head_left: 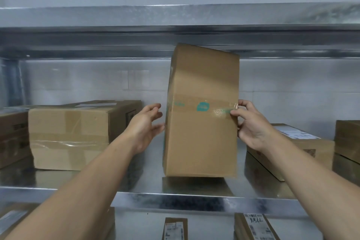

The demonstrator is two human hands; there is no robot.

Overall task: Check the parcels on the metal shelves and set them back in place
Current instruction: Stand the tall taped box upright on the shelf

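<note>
Both hands are at the box point(202, 111). The right hand point(251, 124) pinches its right edge, thumb on the near face and fingers curled behind. The left hand point(145, 128) is open and loosely spread just beside the left face, and I cannot tell whether its fingertips touch.

The shelf point(136, 180) is bare galvanised steel, dull and reflective, with a folded front lip. An upper shelf point(175, 15) of the same metal runs overhead. The box is plain brown corrugated cardboard, a tall rectangular block with sharp corners. A glossy clear tape band point(202, 106) with teal print crosses it about mid-height.

A big carton point(68, 134) lies to the left, wrapped in wrinkled clear tape, and a darker carton point(11, 138) sits beyond it. A flat parcel point(303, 142) with a white label lies to the right, partly hidden by the right wrist, with a stack point(347, 142) at the far right edge. Small labelled parcels point(255, 226) lie on the level below.

The box is in the middle gap of the shelf, on end. Its long axis is nearly vertical, the top tipped slightly right, and a broad face is turned toward the camera.
</note>
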